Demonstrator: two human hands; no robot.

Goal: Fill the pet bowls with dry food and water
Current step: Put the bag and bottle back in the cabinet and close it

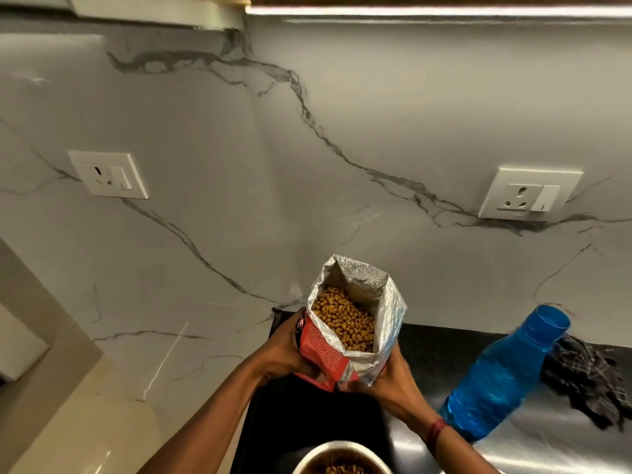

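Both my hands, left [284, 354] and right [390, 378], clasp the open bag [342, 336] upright by its base, mouth up, while the bowl [342, 463] sits on the bench [427, 343] directly below, nearer me, some kibble already inside.

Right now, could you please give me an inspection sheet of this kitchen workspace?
Surface: dark countertop with a steel section at right.
Job's things: open food bag upright, kibble visible inside; metal bowl at the bottom edge, some kibble in it; blue bottle capped, standing at right. No second bowl in view.
Clutter: dark checked cloth crumpled beside the bottle.
Grippers: left hand and right hand both grip the bag's lower part.
Cables: nothing seen.
Surroundings: marble-look wall with two sockets, left socket and right socket, nothing plugged in; light strip above.
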